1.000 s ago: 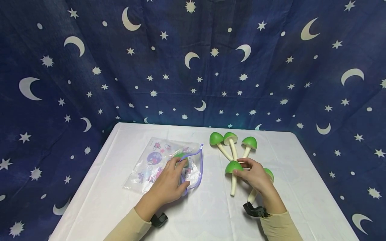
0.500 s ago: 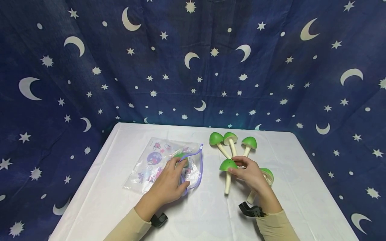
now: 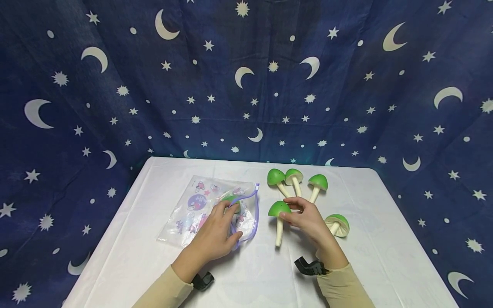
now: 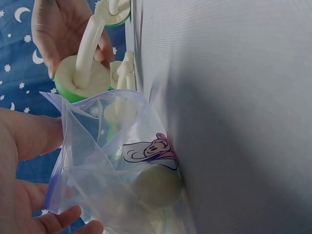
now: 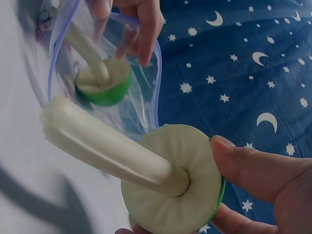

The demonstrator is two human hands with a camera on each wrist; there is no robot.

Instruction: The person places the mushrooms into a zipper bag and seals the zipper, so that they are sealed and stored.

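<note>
My right hand (image 3: 310,220) grips a green-capped toy mushroom (image 3: 279,208) by the cap's edge. Its pale stem points toward the bag in the right wrist view, thumb on one side of the cap (image 5: 168,204) and fingers on the other. To the left lies a clear zip bag (image 3: 173,231) with a purple slider edge and cartoon prints, its mouth spread and facing right. My left hand (image 3: 215,235) holds the upper side of that mouth, thumb and fingers at the purple edge (image 4: 54,187). Inside the bag is another mushroom (image 5: 109,92), partly hidden by the left hand in the head view.
Three mushrooms (image 3: 294,176) lie grouped toward the back of the white-covered table (image 3: 254,278). One more mushroom (image 3: 339,224) lies right of my right hand. A dark blue curtain (image 3: 215,77) with moons and stars hangs behind the table.
My right hand has carried the gripped mushroom leftward, closer to the bag's mouth, uncovering more of the mushroom on the right. The left hand and bag have stayed in place.
</note>
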